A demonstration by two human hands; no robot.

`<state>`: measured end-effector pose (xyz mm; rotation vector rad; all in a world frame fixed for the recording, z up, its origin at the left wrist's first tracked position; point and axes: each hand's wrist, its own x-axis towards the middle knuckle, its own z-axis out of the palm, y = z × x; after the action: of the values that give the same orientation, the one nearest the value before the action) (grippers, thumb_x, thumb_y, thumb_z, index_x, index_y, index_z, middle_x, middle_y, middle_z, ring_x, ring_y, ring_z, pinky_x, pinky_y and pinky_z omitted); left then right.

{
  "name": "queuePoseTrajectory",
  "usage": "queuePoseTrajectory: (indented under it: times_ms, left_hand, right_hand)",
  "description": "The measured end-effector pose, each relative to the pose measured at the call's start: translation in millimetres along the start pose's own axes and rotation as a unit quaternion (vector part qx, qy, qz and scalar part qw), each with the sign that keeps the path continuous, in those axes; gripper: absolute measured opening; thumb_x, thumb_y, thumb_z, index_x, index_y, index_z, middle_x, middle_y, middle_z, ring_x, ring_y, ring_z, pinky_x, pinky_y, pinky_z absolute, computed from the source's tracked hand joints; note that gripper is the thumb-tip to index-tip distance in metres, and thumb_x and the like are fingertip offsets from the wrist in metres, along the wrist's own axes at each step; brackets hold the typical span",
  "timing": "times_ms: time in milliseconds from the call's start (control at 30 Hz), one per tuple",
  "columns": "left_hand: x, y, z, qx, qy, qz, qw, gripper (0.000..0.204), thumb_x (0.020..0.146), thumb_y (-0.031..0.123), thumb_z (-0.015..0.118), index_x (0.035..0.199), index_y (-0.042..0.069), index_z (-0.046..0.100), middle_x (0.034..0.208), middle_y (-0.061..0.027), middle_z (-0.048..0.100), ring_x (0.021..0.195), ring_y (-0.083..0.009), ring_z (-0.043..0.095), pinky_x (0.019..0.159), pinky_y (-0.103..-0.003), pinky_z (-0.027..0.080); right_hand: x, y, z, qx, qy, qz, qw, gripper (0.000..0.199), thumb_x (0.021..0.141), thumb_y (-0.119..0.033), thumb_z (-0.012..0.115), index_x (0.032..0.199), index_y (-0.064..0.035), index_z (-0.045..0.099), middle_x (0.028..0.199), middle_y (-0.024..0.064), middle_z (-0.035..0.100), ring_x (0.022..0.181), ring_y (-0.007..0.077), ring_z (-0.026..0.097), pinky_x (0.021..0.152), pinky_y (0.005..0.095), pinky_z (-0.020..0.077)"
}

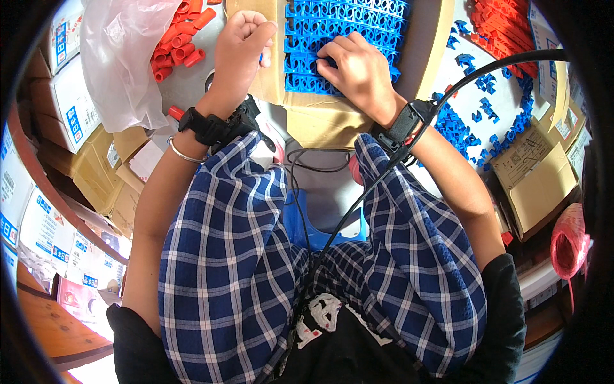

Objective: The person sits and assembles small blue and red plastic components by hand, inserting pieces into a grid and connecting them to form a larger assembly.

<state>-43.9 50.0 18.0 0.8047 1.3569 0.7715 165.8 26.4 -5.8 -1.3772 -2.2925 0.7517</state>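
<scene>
Rows of blue plastic pipe clips (pixel 311 48) lie side by side in an open cardboard box (pixel 430 48) in front of me. My right hand (pixel 359 67) is over these rows, its fingers curled down against the clips. What its fingertips pinch, if anything, is hidden. Beside the box's left wall, my left hand (pixel 243 46) is closed, thumb against the curled fingers. A small blue plastic piece (pixel 261 58) peeks out at its lower fingers; most of it is covered.
Loose blue clips (pixel 451 125) are scattered at the right, below a pile of red plastic parts (pixel 502 32). Short red pipe pieces (pixel 182 48) lie beside a clear plastic bag (pixel 121 64) at the left. A black cable (pixel 473 72) crosses my right wrist. Cardboard boxes flank both sides.
</scene>
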Motion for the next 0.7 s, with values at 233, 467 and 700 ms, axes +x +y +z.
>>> queuePoseTrajectory:
  times_ms: [233, 467, 700]
  left_hand:
    - [0.2, 0.8, 0.0, 0.005, 0.002, -0.001, 1.000, 0.017, 0.089, 0.020, 0.063, 0.096, 0.009, 0.052, 0.073, 0.0013, 0.053, 0.053, -0.0050, 0.048, 0.047, -0.019, 0.032]
    - [0.9, -0.2, -0.4, 0.002, 0.001, -0.004, 1.000, 0.016, 0.089, 0.020, 0.063, 0.095, 0.009, 0.053, 0.073, 0.0012, 0.053, 0.053, -0.0048, 0.048, 0.047, -0.019, 0.032]
    - [-0.1, 0.4, -1.5, 0.002, -0.006, 0.002, 1.000, 0.015, 0.090, 0.020, 0.062, 0.095, 0.009, 0.053, 0.073, 0.0014, 0.053, 0.053, -0.0048, 0.048, 0.047, -0.019, 0.032]
  right_hand:
    - [0.1, 0.6, -0.1, 0.002, 0.008, 0.001, 1.000, 0.010, 0.076, -0.018, 0.068, 0.077, -0.0084, 0.065, 0.077, 0.0044, 0.060, 0.079, 0.0242, 0.056, 0.069, 0.0368, 0.0498]
    - [-1.2, 2.5, -3.0, 0.004, 0.000, 0.014, 1.000, 0.014, 0.076, -0.023, 0.069, 0.078, -0.0091, 0.067, 0.078, 0.0036, 0.061, 0.078, 0.0231, 0.057, 0.069, 0.0358, 0.0502]
    - [-4.1, 3.0, -1.6, -0.010, -0.005, 0.026, 1.000, 0.020, 0.077, -0.029, 0.069, 0.080, -0.0090, 0.068, 0.080, 0.0033, 0.062, 0.080, 0.0225, 0.058, 0.070, 0.0353, 0.0508]
